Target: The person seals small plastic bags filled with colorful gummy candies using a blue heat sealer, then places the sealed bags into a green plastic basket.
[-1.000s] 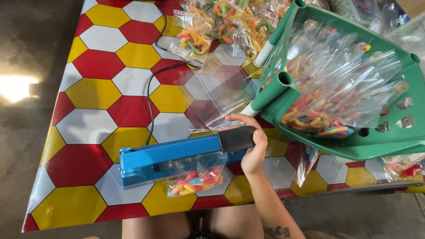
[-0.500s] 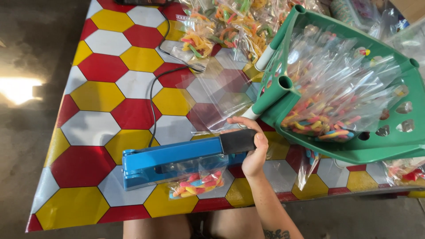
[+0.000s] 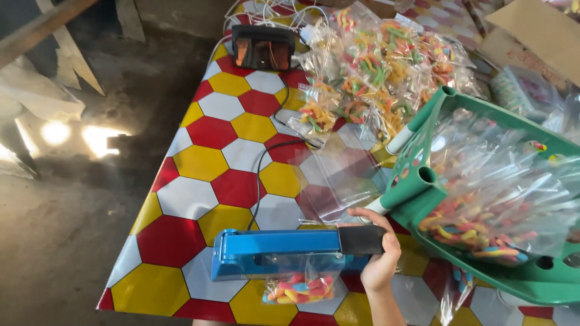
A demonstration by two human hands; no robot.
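Blue metal forms the body of the heat sealer [image 3: 275, 250], which is lying across the near edge of a table [image 3: 181, 163] covered in red, yellow and white hexagons. The sealer's arm is pressing down on the mouth of a small clear bag of coloured candy [image 3: 297, 288], which is hanging out toward the table's front edge. A black cord [image 3: 261, 181] is running from the sealer up the table toward a dark box with an orange window [image 3: 263, 49]. To the right, the right hand [image 3: 377, 256] is wrapping its fingers over the sealer's black handle [image 3: 360, 239] and clasping it; the left hand is lying outside the picture. Just behind the hand, empty clear bags [image 3: 338, 178] are lying flat on the cloth. Farther back, a heap of filled candy bags [image 3: 374, 66] is resting on the table. At the far right, a green plastic basket [image 3: 423, 187], lined with clear plastic, is holding loose coloured candy [image 3: 477, 226].
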